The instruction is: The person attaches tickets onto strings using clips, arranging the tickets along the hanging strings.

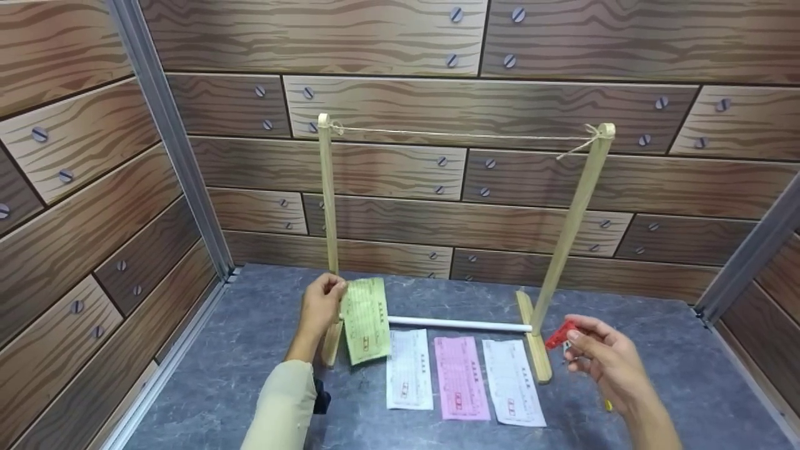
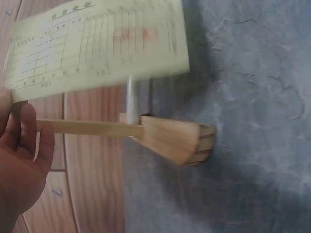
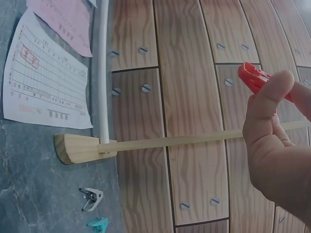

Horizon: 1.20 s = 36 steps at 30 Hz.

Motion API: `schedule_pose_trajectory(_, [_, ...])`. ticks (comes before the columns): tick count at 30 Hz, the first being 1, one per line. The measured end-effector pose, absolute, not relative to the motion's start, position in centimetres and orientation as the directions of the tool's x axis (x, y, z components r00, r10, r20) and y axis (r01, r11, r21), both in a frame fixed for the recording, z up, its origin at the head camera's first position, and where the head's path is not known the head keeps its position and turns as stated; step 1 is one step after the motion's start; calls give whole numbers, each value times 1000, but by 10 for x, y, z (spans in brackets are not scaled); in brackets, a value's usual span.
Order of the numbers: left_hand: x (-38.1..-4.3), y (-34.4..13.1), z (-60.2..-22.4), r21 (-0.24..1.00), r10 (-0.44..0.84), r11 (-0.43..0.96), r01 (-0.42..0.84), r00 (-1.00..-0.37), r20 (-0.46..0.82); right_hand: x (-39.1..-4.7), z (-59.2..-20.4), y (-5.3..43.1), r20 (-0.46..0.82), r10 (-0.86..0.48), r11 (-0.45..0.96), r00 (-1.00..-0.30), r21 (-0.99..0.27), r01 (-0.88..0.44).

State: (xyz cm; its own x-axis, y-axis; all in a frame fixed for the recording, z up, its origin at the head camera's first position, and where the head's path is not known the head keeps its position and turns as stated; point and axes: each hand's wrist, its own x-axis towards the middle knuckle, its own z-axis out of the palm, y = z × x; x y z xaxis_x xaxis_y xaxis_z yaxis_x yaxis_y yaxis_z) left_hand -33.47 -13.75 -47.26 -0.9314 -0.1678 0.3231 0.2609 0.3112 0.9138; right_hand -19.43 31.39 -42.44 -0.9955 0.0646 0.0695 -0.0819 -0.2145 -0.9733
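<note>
My left hand (image 1: 319, 307) pinches a green receipt slip (image 1: 367, 322) by its upper left edge. The slip hangs upright beside the left post of a wooden rack, lifted off the table, and its printed table shows in the left wrist view. Between thumb and fingers my right hand (image 1: 607, 357) holds a red clip (image 1: 559, 335), right of the rack's right post (image 1: 572, 234). A thin string (image 1: 450, 134) runs between the two post tops, above both hands, with nothing hanging from it. In the right wrist view the red clip (image 3: 252, 77) points away from the fingertips.
A white slip (image 1: 409, 370), a pink slip (image 1: 462, 378) and another white slip (image 1: 514, 382) lie in a row before the rack's white crossbar (image 1: 459, 324). A grey clip (image 3: 91, 199) and a teal clip (image 3: 98, 224) lie right of the rack foot. Wood-patterned walls surround the table.
</note>
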Motion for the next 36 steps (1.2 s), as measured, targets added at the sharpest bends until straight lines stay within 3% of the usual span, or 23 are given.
schedule_pose_trajectory(10, [-342,-127,-452,872,-170,278,402,-873,456,-195,-417,312,194,-62,-330,-979,-930,-164])
schedule_pose_trajectory(20, [-344,-122,-434,791,-147,397,466,-819,555,-197,-412,310,252,-88,-291,-964,-932,-217])
schedule_pose_trajectory(36, [-352,-114,-396,754,-176,368,544,-756,631,-200,-406,306,305,-62,-201,-950,-937,-287])
